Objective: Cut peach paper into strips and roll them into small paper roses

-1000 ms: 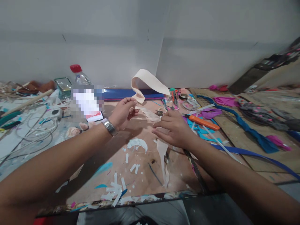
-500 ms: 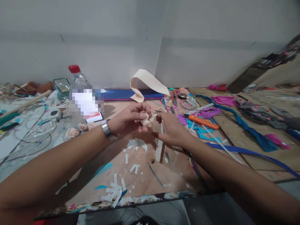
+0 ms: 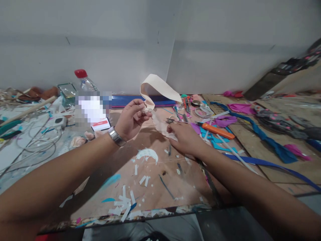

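Observation:
A thin cream strip [image 3: 159, 124], crinkled along its length, runs between my two hands above the table. My left hand [image 3: 131, 119], with a metal watch at the wrist, pinches its bunched end between thumb and fingers. The strip's lower end is in the closed fingers of my right hand [image 3: 184, 136], which sits lower and to the right. Small scissors [image 3: 173, 119] show just behind my right fingers, partly hidden. Behind my left hand stands a wider cream strip [image 3: 160, 81], looped over on itself.
An orange utility knife [image 3: 217, 130] lies to the right, among blue and purple scraps. Left are a phone [image 3: 101, 124], a red-capped bottle [image 3: 85, 80], a white charger [image 3: 60, 122] with cable, and rolled peach pieces [image 3: 78, 141]. White paper bits [image 3: 124, 197] litter the front edge.
My left hand has moved up and away from my right hand. The strip, previously bunched between them with an end hanging down, is now stretched out between both hands.

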A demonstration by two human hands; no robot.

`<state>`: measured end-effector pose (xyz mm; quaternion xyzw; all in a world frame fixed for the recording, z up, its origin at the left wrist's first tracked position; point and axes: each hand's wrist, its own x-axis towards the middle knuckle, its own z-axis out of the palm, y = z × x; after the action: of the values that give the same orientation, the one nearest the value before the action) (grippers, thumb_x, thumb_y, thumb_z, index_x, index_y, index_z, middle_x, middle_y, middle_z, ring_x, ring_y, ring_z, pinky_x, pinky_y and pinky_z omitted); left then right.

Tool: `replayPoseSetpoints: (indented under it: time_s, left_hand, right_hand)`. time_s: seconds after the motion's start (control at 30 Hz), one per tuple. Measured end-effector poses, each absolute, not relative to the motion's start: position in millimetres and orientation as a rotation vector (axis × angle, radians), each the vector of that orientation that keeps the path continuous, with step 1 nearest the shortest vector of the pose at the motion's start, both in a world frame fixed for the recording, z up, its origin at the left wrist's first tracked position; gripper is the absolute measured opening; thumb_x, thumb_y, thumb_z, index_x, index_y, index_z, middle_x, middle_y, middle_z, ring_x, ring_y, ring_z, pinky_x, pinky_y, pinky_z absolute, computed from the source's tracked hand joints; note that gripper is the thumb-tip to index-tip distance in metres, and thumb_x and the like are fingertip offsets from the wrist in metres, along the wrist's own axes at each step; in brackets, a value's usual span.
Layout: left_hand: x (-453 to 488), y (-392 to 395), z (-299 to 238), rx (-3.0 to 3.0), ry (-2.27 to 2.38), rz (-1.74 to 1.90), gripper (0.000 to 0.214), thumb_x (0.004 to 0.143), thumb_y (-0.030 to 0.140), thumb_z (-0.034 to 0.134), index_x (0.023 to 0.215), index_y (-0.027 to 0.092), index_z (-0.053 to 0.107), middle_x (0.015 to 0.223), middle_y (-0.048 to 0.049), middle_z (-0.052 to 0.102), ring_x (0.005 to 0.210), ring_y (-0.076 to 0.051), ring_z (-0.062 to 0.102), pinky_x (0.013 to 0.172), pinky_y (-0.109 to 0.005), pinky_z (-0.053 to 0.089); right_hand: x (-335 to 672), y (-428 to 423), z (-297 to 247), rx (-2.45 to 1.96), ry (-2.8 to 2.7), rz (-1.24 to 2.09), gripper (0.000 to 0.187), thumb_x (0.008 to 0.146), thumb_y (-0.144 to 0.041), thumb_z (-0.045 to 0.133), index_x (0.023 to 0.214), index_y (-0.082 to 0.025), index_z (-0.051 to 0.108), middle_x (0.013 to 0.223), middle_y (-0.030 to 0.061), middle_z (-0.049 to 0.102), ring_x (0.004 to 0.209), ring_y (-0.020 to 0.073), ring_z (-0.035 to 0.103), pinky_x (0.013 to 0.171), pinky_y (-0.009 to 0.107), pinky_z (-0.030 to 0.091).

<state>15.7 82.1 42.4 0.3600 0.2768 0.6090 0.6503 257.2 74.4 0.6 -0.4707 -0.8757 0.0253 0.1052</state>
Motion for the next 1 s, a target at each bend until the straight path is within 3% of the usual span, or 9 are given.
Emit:
replayPoseSetpoints:
  time_s: [0.23,0.37,0.47,0.73,1.0]
  left_hand:
    - [18.0,84.9,26.8,1.078,0.741,1.329,0.023,0.079,0.024,0.074,0.092,0.019,0.055,0.072,0.0048,0.061,0.061,-0.012,0.069,0.056,-0.021,0.053]
    - [24.4,77.8,14.6,1.336,0.747,1.239,0.027,0.083,0.03,0.077,0.097,0.016,0.059,0.087,0.0015,0.062,0.065,-0.01,0.068,0.062,-0.024,0.054]
    - [31.3,69.7,10.5,1.397,0.679,1.164,0.031,0.084,0.035,0.079,0.1,0.017,0.059,0.091,-0.0003,0.063,0.072,-0.01,0.066,0.064,-0.023,0.052]
    - [40.1,60.1,5.8,1.272,0.594,1.017,0.046,0.077,0.035,0.088,0.108,0.017,0.059,0.089,-0.0022,0.068,0.084,-0.013,0.066,0.079,-0.028,0.053]
    - [35.7,66.2,10.0,1.351,0.629,1.067,0.038,0.079,0.036,0.085,0.103,0.016,0.062,0.092,-0.0015,0.066,0.083,-0.012,0.064,0.077,-0.026,0.049]
  right_hand:
    - [261.2,79.3,-0.2,-1.313,-2.438,-0.093,0.05,0.08,-0.003,0.051,0.126,-0.018,0.062,0.126,0.0128,0.07,0.12,0.0358,0.061,0.101,0.052,0.042]
    - [257.2,73.3,1.8,-0.879,-2.272,0.059,0.047,0.088,-0.018,0.06,0.135,-0.021,0.051,0.13,0.0136,0.064,0.121,0.0316,0.06,0.103,0.049,0.047]
    - [252.6,64.3,2.1,-0.769,-2.176,0.179,0.056,0.086,-0.032,0.074,0.135,-0.025,0.047,0.126,0.012,0.061,0.118,0.0303,0.06,0.1,0.046,0.05]
    - [245.5,55.3,2.7,-0.746,-2.14,0.206,0.023,0.09,-0.022,0.067,0.11,-0.026,0.057,0.105,0.0055,0.065,0.096,0.0241,0.063,0.086,0.041,0.05]
    - [246.3,55.9,10.0,-0.702,-2.132,0.143,0.019,0.092,-0.019,0.065,0.11,-0.025,0.06,0.099,0.0053,0.068,0.093,0.0232,0.063,0.083,0.04,0.05]
